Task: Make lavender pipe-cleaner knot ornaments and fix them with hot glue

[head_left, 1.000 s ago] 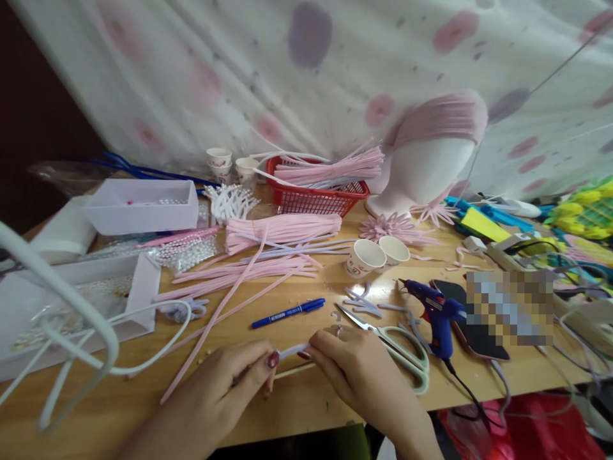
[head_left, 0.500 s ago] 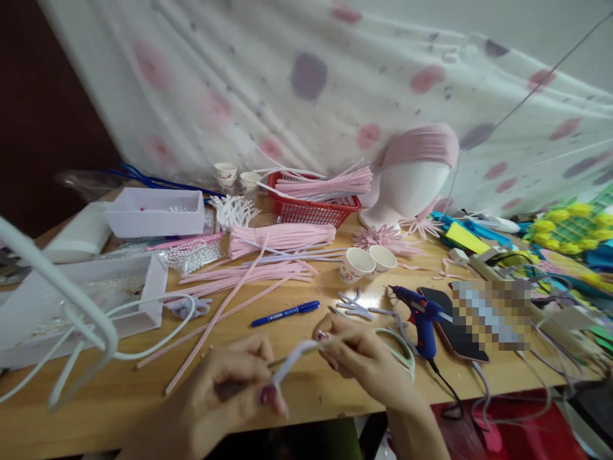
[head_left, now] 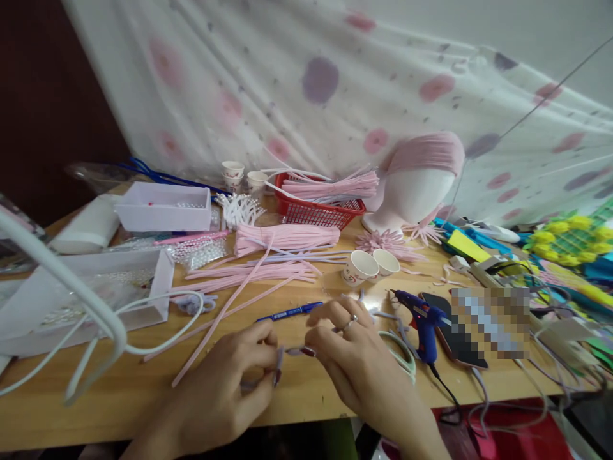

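Low over the front of the wooden table, my left hand (head_left: 239, 377) pinches a lavender pipe cleaner (head_left: 280, 359) between thumb and fingers. Facing it, my right hand (head_left: 352, 354), with a ring on one finger, is closed on a thin lavender-grey end (head_left: 295, 351). Whether both ends belong to one piece I cannot tell. A blue pen (head_left: 287, 312) lies just beyond the hands. Cut lavender pieces (head_left: 383, 314) lie beyond my right hand, partly hidden by it. A pale green ring of tape (head_left: 402, 354) sits to its right.
A blue glue gun (head_left: 424, 319) and a phone (head_left: 443, 313) lie at right. Pink pipe cleaners (head_left: 287, 237), paper cups (head_left: 360, 267), a red basket (head_left: 313, 212) and a foam head (head_left: 416, 185) stand behind. White bead trays (head_left: 163, 275) and a white lamp arm (head_left: 62, 268) are at left.
My hands have drawn closer together and the lavender strip between them shows less. My right hand has turned over, its back now upward, covering part of the cut pieces. The view shifted slightly.
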`<move>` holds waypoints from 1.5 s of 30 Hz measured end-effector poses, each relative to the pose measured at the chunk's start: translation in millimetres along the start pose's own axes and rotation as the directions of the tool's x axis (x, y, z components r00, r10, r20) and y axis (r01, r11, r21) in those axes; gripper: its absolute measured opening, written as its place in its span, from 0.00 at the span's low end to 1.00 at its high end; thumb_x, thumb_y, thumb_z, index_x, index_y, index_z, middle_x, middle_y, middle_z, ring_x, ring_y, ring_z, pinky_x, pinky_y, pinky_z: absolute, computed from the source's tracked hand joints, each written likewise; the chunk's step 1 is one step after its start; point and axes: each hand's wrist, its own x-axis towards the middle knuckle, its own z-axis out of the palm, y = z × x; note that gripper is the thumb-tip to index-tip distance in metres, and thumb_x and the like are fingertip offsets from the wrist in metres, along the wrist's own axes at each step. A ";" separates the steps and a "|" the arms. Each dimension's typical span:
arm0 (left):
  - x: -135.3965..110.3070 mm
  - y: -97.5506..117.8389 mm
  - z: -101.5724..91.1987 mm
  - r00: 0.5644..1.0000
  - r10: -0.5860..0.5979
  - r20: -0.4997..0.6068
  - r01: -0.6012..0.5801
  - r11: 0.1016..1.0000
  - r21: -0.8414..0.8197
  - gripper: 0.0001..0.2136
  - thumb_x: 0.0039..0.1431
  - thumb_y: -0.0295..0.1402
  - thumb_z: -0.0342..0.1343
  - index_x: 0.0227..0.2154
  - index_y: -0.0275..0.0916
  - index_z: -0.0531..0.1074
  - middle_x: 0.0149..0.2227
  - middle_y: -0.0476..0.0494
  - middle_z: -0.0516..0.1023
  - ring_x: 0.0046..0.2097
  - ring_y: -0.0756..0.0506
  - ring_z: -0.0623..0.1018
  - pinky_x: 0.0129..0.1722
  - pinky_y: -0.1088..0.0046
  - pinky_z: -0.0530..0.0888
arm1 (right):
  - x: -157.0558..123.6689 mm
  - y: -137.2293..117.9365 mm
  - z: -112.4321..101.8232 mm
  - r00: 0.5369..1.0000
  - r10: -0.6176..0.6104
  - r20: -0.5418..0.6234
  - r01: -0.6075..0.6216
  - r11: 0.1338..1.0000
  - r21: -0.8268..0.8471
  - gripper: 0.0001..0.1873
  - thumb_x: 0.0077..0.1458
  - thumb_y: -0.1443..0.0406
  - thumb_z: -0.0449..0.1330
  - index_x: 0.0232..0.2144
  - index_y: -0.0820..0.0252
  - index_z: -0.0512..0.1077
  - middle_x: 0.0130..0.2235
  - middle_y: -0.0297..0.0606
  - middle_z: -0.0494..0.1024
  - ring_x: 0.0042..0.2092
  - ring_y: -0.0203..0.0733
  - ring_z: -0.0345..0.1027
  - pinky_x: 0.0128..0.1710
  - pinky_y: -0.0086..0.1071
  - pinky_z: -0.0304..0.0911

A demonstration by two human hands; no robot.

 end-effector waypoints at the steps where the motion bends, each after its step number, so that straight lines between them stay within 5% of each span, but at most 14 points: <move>1: -0.7 0.9 -1.5 0.999 0.020 0.029 -0.021 0.999 0.034 0.11 0.61 0.27 0.49 0.23 0.40 0.68 0.34 0.48 0.71 0.35 0.48 0.73 0.35 0.72 0.67 | 2.8 1.7 -2.0 1.000 -0.012 0.015 0.013 0.999 -0.038 0.14 0.68 0.72 0.50 0.31 0.58 0.70 0.41 0.42 0.79 0.41 0.46 0.69 0.41 0.37 0.61; 6: -2.1 -3.9 -3.5 0.993 0.089 -0.074 -0.078 0.986 0.146 0.13 0.64 0.29 0.50 0.26 0.41 0.76 0.40 0.44 0.74 0.42 0.44 0.75 0.43 0.69 0.71 | 2.9 9.5 9.0 0.984 0.158 0.083 -0.155 0.987 -0.045 0.14 0.70 0.67 0.48 0.33 0.57 0.69 0.21 0.30 0.72 0.22 0.38 0.65 0.23 0.28 0.53; 10: -2.8 -16.2 9.6 0.908 0.058 -0.414 -0.013 0.994 0.111 0.11 0.64 0.35 0.56 0.30 0.45 0.81 0.50 0.41 0.75 0.55 0.38 0.73 0.56 0.62 0.68 | -2.7 14.2 25.9 0.939 0.308 -0.153 -0.298 0.951 0.086 0.12 0.71 0.64 0.47 0.35 0.56 0.67 0.20 0.26 0.69 0.20 0.35 0.65 0.23 0.26 0.55; 12: -3.2 -19.6 19.3 0.855 -0.030 -0.518 0.030 1.000 -0.007 0.10 0.64 0.36 0.57 0.30 0.45 0.82 0.46 0.42 0.78 0.51 0.39 0.76 0.53 0.63 0.71 | -3.1 13.2 33.0 0.907 0.348 -0.237 -0.324 0.936 0.135 0.12 0.71 0.64 0.48 0.34 0.55 0.66 0.20 0.26 0.69 0.20 0.35 0.66 0.24 0.26 0.56; 16: -1.5 -15.6 32.8 0.894 -0.278 -0.352 0.126 0.908 -0.399 0.12 0.67 0.42 0.54 0.39 0.42 0.80 0.25 0.49 0.74 0.31 0.45 0.75 0.34 0.71 0.72 | -1.6 7.1 41.0 0.875 0.355 -0.327 -0.325 0.934 0.145 0.13 0.71 0.64 0.48 0.33 0.56 0.66 0.19 0.25 0.68 0.19 0.34 0.65 0.23 0.25 0.57; 19: 2.3 -11.2 35.5 0.925 -0.318 -0.206 0.144 0.798 -0.585 0.14 0.69 0.44 0.51 0.44 0.40 0.75 0.26 0.50 0.72 0.30 0.47 0.72 0.33 0.72 0.70 | -1.8 3.7 41.1 0.872 0.328 -0.364 -0.311 0.944 0.107 0.12 0.71 0.64 0.48 0.34 0.56 0.67 0.19 0.26 0.70 0.19 0.34 0.67 0.23 0.26 0.57; 25: 6.7 -12.7 35.1 0.942 -0.329 -0.070 0.160 0.620 -0.768 0.13 0.65 0.45 0.53 0.39 0.39 0.70 0.27 0.54 0.64 0.24 0.52 0.58 0.24 0.75 0.58 | -2.3 2.4 40.9 0.900 0.253 -0.355 -0.249 0.967 0.060 0.12 0.71 0.66 0.49 0.35 0.56 0.68 0.20 0.27 0.74 0.20 0.35 0.71 0.24 0.26 0.59; 31: 10.4 -14.3 37.7 0.890 -0.437 -0.129 0.192 0.617 -0.763 0.25 0.60 0.59 0.53 0.32 0.38 0.69 0.20 0.59 0.52 0.22 0.53 0.52 0.21 0.76 0.50 | -5.6 1.4 46.5 0.904 0.316 -0.289 -0.281 0.947 0.155 0.12 0.71 0.65 0.49 0.34 0.56 0.68 0.21 0.28 0.77 0.21 0.35 0.73 0.25 0.26 0.60; 36: 4.4 -20.8 29.5 0.890 -0.426 -0.165 0.219 0.715 -0.664 0.24 0.58 0.57 0.57 0.27 0.38 0.73 0.17 0.60 0.52 0.20 0.53 0.54 0.20 0.74 0.51 | -9.1 10.6 11.6 0.974 0.211 0.079 -0.223 0.954 0.203 0.13 0.71 0.64 0.50 0.35 0.55 0.72 0.23 0.31 0.78 0.24 0.36 0.74 0.26 0.26 0.62; 39: -3.1 -16.1 25.2 0.919 -0.385 -0.082 0.236 0.706 -0.667 0.21 0.57 0.53 0.61 0.26 0.38 0.75 0.16 0.59 0.53 0.20 0.53 0.54 0.21 0.74 0.50 | -6.8 21.6 -5.1 0.992 0.114 0.055 -0.124 0.960 0.250 0.14 0.70 0.63 0.52 0.33 0.56 0.74 0.23 0.32 0.78 0.25 0.36 0.73 0.27 0.26 0.63; 42: -2.9 -9.3 28.8 0.966 -0.258 0.003 0.165 0.608 -0.777 0.23 0.56 0.56 0.61 0.25 0.38 0.74 0.16 0.59 0.53 0.19 0.54 0.51 0.20 0.74 0.47 | -3.8 29.1 5.4 0.991 0.130 0.008 -0.125 0.931 0.343 0.14 0.68 0.65 0.53 0.31 0.57 0.74 0.20 0.29 0.74 0.22 0.35 0.69 0.25 0.25 0.62; 45: 4.8 -9.2 36.7 0.950 -0.261 -0.169 0.001 0.545 -0.839 0.24 0.58 0.58 0.59 0.29 0.38 0.72 0.17 0.59 0.54 0.19 0.54 0.53 0.20 0.75 0.50 | -5.5 23.5 32.1 0.967 0.249 -0.057 -0.217 0.918 0.332 0.16 0.67 0.64 0.53 0.27 0.57 0.72 0.20 0.30 0.72 0.21 0.35 0.67 0.22 0.25 0.59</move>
